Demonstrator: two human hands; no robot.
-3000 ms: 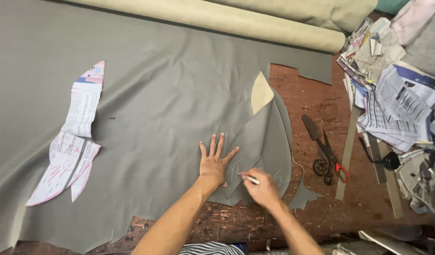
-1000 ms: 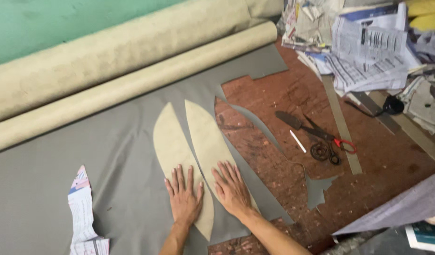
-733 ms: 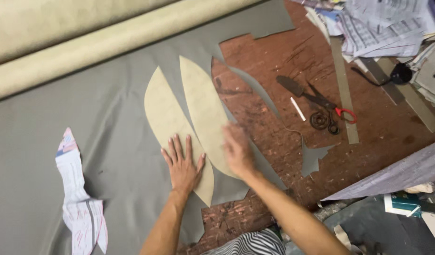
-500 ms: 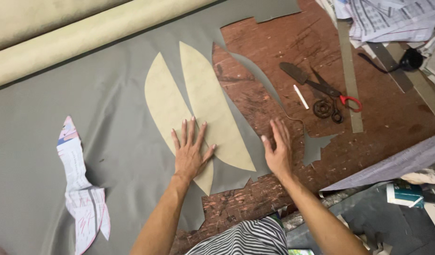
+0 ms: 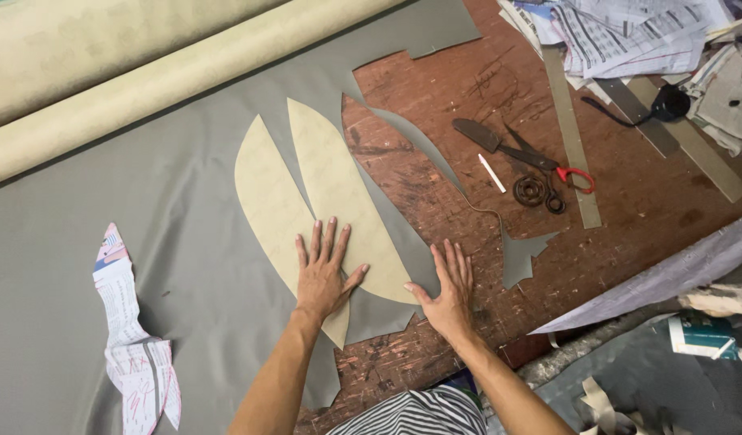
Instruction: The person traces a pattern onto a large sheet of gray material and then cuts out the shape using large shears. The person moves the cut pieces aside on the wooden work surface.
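Your left hand (image 5: 324,270) lies flat with the fingers spread, pressing down where the two tan pattern pieces (image 5: 334,177) come close together on the grey fabric (image 5: 145,209). Your right hand (image 5: 449,286) is flat and spread too, holding nothing. It rests just beside the lower end of the right-hand piece, at the ragged cut edge of the fabric where the wooden table (image 5: 628,193) begins.

This looks like the laying-out step: the pieces are being smoothed and held in place on the cloth, with no marking or cutting under way. Marking would call for the white chalk stick (image 5: 491,172), which lies well apart from your right hand next to the scissors (image 5: 516,153) — one palm would have to keep both pieces from sliding.

There is no box, tray or bin in view — everything lies loose. A newspaper pattern (image 5: 133,338) sits on the fabric to your left, a grey scrap (image 5: 524,254) on the bare wood, the fabric rolls (image 5: 169,80) along the far edge and a heap of papers (image 5: 628,32) in the far right corner.
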